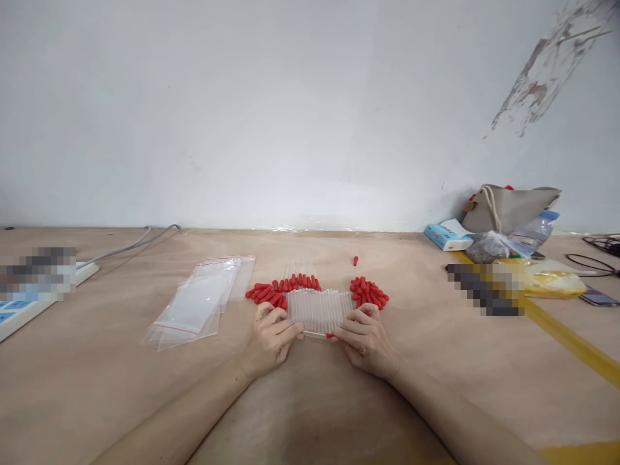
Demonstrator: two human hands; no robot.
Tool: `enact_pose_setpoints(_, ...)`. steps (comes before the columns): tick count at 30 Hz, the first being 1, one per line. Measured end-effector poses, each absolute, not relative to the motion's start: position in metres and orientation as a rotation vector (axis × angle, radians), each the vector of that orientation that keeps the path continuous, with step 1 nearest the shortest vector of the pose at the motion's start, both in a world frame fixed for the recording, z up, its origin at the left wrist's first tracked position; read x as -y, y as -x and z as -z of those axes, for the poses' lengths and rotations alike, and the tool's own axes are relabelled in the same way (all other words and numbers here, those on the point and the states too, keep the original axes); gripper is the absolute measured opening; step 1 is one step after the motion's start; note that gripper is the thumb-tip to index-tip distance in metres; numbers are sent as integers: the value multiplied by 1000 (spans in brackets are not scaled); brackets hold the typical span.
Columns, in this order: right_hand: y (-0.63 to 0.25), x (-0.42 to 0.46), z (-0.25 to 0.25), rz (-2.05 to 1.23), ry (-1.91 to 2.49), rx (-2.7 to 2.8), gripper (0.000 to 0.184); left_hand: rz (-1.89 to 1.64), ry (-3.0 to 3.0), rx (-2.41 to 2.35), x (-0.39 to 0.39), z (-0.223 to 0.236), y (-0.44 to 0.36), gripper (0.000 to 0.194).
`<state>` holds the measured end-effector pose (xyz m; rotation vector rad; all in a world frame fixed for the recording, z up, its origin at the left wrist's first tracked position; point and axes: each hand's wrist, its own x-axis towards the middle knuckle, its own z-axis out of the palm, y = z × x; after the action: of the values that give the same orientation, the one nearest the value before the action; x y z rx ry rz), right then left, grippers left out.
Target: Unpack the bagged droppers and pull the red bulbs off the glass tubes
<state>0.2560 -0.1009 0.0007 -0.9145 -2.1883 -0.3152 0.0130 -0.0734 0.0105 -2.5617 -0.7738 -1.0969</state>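
Observation:
My left hand [272, 337] pinches one end of a clear glass dropper tube [316, 334], held level close to the table. At the tube's other end, my right hand [367, 340] has its fingers closed on a small red rubber bulb [330, 336], mostly hidden by the fingertips. Whether the bulb sits on the tube or only against it, I cannot tell. Just beyond lies a row of clear glass tubes [320, 309], side by side. Red-bulbed droppers [299, 281] lie behind my left hand, their thin tubes pointing away. Loose red bulbs [371, 292] are heaped behind my right hand.
Clear zip bags [194, 303] lie fanned out on the left. A single red bulb [356, 261] rests farther back. At the right are a blue tissue pack [449, 234], a beige bag [520, 206], yellow packaging [552, 281] and a phone [599, 296]. A power strip [87, 271] sits far left.

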Motion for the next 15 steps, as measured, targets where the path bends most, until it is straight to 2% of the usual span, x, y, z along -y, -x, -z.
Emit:
enact_pose_setpoints(5, -277, 88, -5, 99, 992, 1850, 16, 1250, 2491, 1073, 59, -7, 1, 24)
enact_pose_setpoints(9, -280, 80, -7, -5, 1069, 1670, 23, 1222, 2515, 1088, 54, -1, 1, 33)
enact_pose_setpoints(15, -286, 77, -11, -91, 1293, 1466, 27, 1203, 2494, 935, 54, 0, -3, 25)
